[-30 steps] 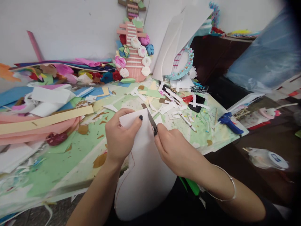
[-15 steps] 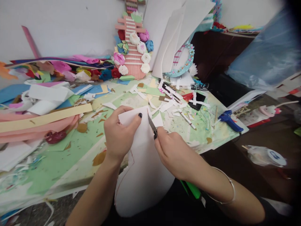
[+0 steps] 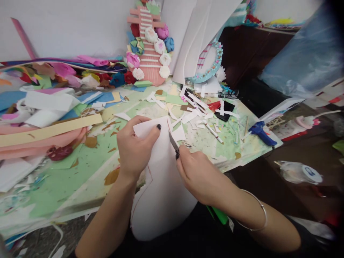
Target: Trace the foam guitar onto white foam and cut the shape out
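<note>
My left hand [image 3: 134, 150] pinches the top of a large white foam sheet [image 3: 163, 193], thumb with a dark nail on its front face. The sheet hangs over the table's near edge toward my lap and carries a thin red outline down its left side. My right hand [image 3: 197, 173] is closed round a utility knife [image 3: 174, 144]; its blade points up and left and meets the sheet's upper right edge. A silver bangle sits on my right wrist.
The green work table [image 3: 80, 172] is littered with paper scraps and strips. Coloured foam sheets pile at the left [image 3: 40, 118]. A pink guitar-shaped craft with paper roses [image 3: 149, 50] leans on the wall. A blue glue gun [image 3: 259, 130] and a black phone [image 3: 224, 113] lie at right.
The knife blade has slid a little down the sheet's right edge. Both hands hold their grips; the view has tilted slightly, shifting the scene upward.
</note>
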`<state>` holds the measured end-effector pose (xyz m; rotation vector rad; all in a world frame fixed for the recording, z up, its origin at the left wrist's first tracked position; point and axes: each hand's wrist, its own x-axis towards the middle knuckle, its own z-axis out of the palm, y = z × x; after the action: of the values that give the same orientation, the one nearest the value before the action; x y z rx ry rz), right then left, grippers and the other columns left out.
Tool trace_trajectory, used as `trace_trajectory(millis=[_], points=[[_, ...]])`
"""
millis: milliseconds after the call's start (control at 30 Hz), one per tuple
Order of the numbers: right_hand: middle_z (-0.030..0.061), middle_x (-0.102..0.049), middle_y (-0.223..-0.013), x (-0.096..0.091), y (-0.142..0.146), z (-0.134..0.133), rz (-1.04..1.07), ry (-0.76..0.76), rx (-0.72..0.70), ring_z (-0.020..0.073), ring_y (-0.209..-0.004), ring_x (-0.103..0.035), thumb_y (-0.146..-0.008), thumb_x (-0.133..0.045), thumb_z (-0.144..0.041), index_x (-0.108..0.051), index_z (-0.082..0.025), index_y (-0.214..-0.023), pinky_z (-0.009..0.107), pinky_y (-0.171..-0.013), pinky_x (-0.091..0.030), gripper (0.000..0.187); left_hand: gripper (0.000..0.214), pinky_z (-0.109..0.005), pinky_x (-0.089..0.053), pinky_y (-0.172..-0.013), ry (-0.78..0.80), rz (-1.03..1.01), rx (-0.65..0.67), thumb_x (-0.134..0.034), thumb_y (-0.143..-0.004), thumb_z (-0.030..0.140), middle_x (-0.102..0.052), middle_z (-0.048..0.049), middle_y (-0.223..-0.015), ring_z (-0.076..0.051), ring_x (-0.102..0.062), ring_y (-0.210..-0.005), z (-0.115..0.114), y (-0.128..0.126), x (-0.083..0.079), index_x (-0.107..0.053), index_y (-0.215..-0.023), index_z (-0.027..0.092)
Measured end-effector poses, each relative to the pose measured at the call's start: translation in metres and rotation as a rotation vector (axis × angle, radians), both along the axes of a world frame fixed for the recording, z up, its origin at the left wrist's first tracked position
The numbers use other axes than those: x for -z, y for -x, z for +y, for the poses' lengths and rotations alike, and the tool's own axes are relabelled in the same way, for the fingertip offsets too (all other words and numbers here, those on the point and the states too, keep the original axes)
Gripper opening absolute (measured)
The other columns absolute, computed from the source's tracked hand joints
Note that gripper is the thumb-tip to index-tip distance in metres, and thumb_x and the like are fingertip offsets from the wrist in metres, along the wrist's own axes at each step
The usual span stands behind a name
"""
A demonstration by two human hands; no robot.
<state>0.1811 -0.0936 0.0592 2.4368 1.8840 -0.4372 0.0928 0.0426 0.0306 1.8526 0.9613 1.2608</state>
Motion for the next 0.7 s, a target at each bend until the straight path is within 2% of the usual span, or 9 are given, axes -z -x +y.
trace_trajectory(millis=[200, 367, 567, 700], points=[[0.0066, -0.054, -0.073, 0.0030, 0.0011, -0.0039, -0.002, -0.007, -0.036, 0.0143, -0.055, -0.043, -0.089, -0.035, -0.013, -0.048, -0.016, -0.086, 0.026, -0.048, -0.024, 0.014, 0.008, -0.023, -0.039, -0.049, 0.026, -0.008, 0.008, -0.068, -0.067, 0.026, -0.057, 0.0043, -0.063, -0.010, -0.049, -0.054, 0.0008, -0.0008, 0.0019, -0.062, -0.072, 0.023], [0.0114, -0.057, -0.086, 0.0044, 0.0010, -0.0057, -0.026, 0.006, -0.099, 0.0146, -0.057, -0.044, -0.089, -0.032, -0.011, -0.050, -0.015, -0.084, 0.028, -0.048, -0.023, 0.019, 0.010, -0.023, -0.039, -0.048, 0.046, -0.022, 0.016, -0.069, -0.068, 0.026, -0.058, 0.0043, -0.064, -0.010, -0.049, -0.055, 0.0010, -0.0007, 0.0015, -0.062, -0.074, 0.023], [0.0130, -0.057, -0.092, 0.0055, 0.0009, -0.0058, -0.015, 0.038, -0.117, 0.0134, -0.058, -0.045, -0.088, -0.029, -0.009, -0.052, -0.014, -0.083, 0.027, -0.050, -0.024, 0.024, 0.009, -0.023, -0.039, -0.049, 0.019, 0.004, 0.015, -0.069, -0.069, 0.025, -0.059, 0.0040, -0.065, -0.010, -0.050, -0.056, 0.0010, -0.0012, 0.0017, -0.062, -0.075, 0.024], [0.0133, -0.056, -0.092, 0.0063, 0.0021, -0.0068, -0.014, 0.087, -0.113, 0.0145, -0.059, -0.047, -0.087, -0.032, -0.009, -0.052, -0.014, -0.086, 0.026, -0.050, -0.026, 0.021, 0.011, -0.023, -0.037, -0.047, 0.022, -0.006, 0.011, -0.070, -0.067, 0.026, -0.058, 0.0046, -0.064, -0.009, -0.048, -0.054, 0.0024, -0.0022, 0.0030, -0.063, -0.074, 0.022]])
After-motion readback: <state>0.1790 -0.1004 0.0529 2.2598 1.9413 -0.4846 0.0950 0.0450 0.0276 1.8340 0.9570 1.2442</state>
